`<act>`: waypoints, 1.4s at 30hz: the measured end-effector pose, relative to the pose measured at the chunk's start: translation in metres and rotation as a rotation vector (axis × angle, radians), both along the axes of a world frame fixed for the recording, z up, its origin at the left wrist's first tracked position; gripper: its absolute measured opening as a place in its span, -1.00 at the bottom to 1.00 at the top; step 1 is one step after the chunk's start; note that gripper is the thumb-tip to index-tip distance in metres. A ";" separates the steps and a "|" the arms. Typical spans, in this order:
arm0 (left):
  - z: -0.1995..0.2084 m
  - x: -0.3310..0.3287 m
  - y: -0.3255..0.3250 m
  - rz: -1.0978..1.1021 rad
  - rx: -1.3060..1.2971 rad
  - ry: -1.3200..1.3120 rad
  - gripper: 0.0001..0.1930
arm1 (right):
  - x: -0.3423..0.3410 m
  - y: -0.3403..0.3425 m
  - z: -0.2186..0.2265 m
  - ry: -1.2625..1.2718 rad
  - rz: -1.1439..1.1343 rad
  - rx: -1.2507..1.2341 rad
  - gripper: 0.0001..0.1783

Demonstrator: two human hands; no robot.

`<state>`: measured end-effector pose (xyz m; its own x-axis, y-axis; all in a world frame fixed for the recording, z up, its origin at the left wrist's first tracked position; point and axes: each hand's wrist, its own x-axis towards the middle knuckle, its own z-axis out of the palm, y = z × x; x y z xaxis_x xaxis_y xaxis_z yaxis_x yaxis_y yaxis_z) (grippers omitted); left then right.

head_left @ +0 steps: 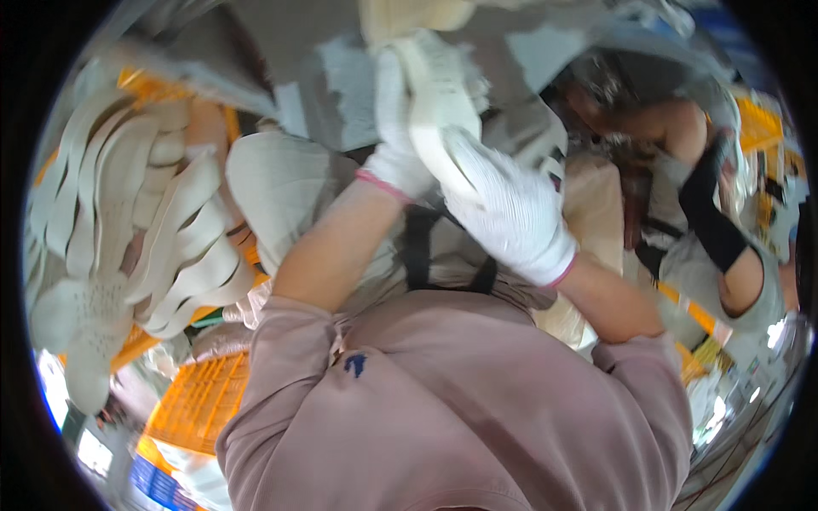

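Both of my hands wear white knit gloves with pink cuffs and are raised in front of my chest. Between them is a white shoe sole (440, 98), tilted with one end toward me. My left hand (400, 140) grips its left side, fingers stretched along the edge. My right hand (511, 204) closes round the near end, thumb side against the sole. Just beyond the sole's far end lies a cream-coloured piece (409, 19), cut off by the upper rim; its kind cannot be made out.
On my left, many white shoe soles (115, 183) stand packed in rows over orange crates. Another orange crate (200, 400) sits lower left. A grey work surface (298, 43) with worn light patches lies ahead. At right, a co-worker's arm with a black sleeve (714, 209) is close by.
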<state>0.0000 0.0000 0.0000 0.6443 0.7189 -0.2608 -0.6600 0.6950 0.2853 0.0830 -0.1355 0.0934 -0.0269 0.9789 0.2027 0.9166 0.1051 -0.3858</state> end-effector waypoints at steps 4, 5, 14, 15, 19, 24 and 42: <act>-0.016 0.023 0.059 0.265 0.110 0.332 -0.48 | 0.001 0.063 0.000 0.067 -0.131 0.134 -0.44; -0.015 0.029 0.071 0.366 0.175 0.524 -0.53 | 0.002 0.076 0.004 0.065 -0.151 0.083 -0.44; -0.011 0.010 0.062 0.178 0.288 0.612 -0.62 | -0.010 0.091 0.019 0.067 -0.298 0.091 -0.55; -0.011 0.018 0.047 0.372 0.662 0.922 -0.59 | -0.010 0.099 0.027 0.043 -0.321 0.040 -0.58; -0.030 0.009 0.031 0.082 0.194 0.167 -0.61 | 0.007 0.106 0.001 0.371 -0.126 0.039 -0.60; -0.044 -0.003 0.062 -0.228 -0.121 -0.135 -0.62 | -0.005 0.056 0.028 0.485 -0.072 -0.203 -0.07; -0.027 -0.020 0.095 0.090 -0.071 0.147 -0.50 | -0.015 0.084 0.014 0.271 -0.272 -0.079 -0.29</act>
